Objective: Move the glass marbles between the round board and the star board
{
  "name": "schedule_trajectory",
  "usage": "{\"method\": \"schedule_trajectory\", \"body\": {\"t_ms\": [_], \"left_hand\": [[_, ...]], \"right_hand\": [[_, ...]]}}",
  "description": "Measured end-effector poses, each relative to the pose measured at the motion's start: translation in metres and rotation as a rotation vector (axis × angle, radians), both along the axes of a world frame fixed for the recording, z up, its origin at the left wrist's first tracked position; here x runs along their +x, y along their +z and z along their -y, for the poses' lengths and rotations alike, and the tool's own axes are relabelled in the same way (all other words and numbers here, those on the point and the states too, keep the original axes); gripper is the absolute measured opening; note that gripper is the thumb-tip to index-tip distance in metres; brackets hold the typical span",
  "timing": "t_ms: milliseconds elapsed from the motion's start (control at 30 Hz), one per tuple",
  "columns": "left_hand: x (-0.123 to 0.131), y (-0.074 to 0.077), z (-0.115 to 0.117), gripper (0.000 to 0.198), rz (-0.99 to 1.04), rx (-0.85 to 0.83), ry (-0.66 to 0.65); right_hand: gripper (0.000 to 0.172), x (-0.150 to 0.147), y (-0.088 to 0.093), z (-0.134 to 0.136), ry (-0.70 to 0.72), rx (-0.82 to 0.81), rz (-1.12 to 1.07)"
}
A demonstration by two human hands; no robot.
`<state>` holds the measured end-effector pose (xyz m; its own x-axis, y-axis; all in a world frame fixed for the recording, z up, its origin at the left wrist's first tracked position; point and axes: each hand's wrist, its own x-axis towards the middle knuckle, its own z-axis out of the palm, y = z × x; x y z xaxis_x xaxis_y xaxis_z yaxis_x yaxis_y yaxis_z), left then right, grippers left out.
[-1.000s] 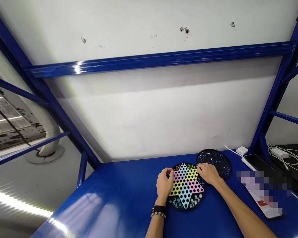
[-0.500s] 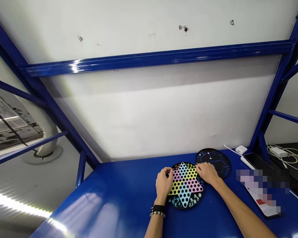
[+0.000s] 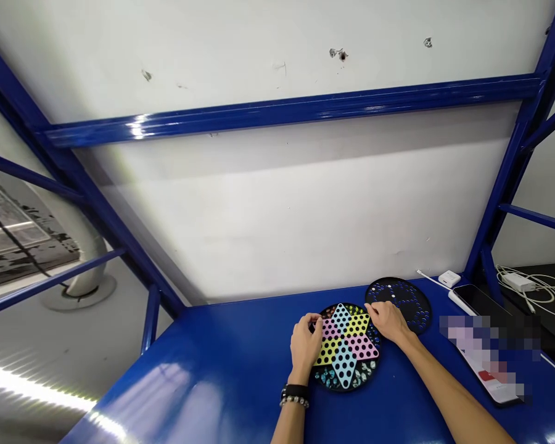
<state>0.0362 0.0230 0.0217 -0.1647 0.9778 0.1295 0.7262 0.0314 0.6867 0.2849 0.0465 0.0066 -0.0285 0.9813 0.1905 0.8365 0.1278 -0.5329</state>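
Together, your left hand [image 3: 306, 341] and right hand [image 3: 387, 320] curled against opposite rims of the star-patterned marble board [image 3: 346, 346], seemingly steadying it on the blue surface [image 3: 222, 370]; actual grip unclear.

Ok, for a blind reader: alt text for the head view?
The left hand and right hand rest on opposite edges of a game board with a colourful star, on a blue table. A black perforated disc lies behind it, a phone at right.

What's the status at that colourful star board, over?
Left hand on left rim of star board, right hand on its far-right rim; grip unclear. Board flat on blue table. Black perforated disc just beyond right hand, phone further right.
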Motion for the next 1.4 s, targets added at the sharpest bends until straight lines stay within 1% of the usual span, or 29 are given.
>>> {"method": "schedule_trajectory", "body": {"t_ms": [67,167,233,267,333,400,433,500,533,600,700,767,833,933,1033,1200,1400], "left_hand": [[0.0,0.0,0.0,0.035,0.004,-0.001,0.003],[0.0,0.0,0.0,0.036,0.009,-0.011,0.002],[0.0,-0.001,0.0,0.036,0.008,-0.009,-0.002],[0.0,-0.002,-0.001,0.036,0.007,-0.004,-0.004],[0.0,-0.003,-0.002,0.036,0.003,0.007,-0.003],[0.0,-0.004,-0.002,0.035,0.005,0.013,-0.005],[0.0,-0.004,-0.002,0.035,0.009,0.017,-0.008],[-0.001,-0.005,-0.002,0.034,0.017,0.023,-0.011],[-0.001,-0.005,-0.002,0.034,0.02,0.025,-0.01],[-0.001,-0.006,-0.002,0.034,0.024,0.029,-0.002],[-0.001,-0.007,-0.002,0.033,0.049,0.058,0.006],[-0.001,-0.007,-0.002,0.032,0.066,0.077,0.014],[-0.001,-0.007,-0.002,0.031,0.067,0.078,0.02],[-0.001,-0.008,-0.002,0.031,0.056,0.073,0.016],[-0.002,-0.008,-0.002,0.032,0.06,0.084,0.011],[-0.001,-0.008,-0.002,0.033,0.062,0.085,0.002],[0.0,-0.007,-0.001,0.033,0.092,0.081,0.011]], "right_hand": [[0.058,0.006,-0.001,-0.006,-0.062,0.011,-0.286],[0.057,0.024,0.001,-0.015,-0.165,-0.036,-0.883],[0.052,0.039,0.003,-0.018,-0.167,-0.095,-1.233],[0.049,0.046,0.003,-0.019,-0.159,-0.124,-1.36],[0.043,0.057,0.002,-0.021,-0.174,-0.179,-1.526],[0.038,0.061,-0.002,-0.022,-0.225,-0.232,-1.604],[0.037,0.06,-0.004,-0.022,-0.246,-0.246,-1.608],[0.038,0.055,-0.01,-0.024,-0.254,-0.24,-1.521],[0.041,0.05,-0.012,-0.025,-0.244,-0.224,-1.422],[0.046,0.04,-0.012,-0.027,-0.212,-0.169,-1.116],[0.047,0.024,-0.006,-0.03,-0.124,-0.085,-0.522],[0.047,0.015,0.001,-0.03,-0.065,-0.102,-0.175],[0.044,0.007,0.007,-0.031,-0.04,-0.159,0.025],[0.033,-0.001,0.012,-0.031,-0.022,-0.195,0.121],[0.024,-0.005,0.011,-0.029,0.021,-0.196,0.193],[0.027,-0.004,0.008,-0.023,0.149,-0.197,0.35],[0.024,0.012,0.01,-0.026,0.216,-0.216,0.318]]}}
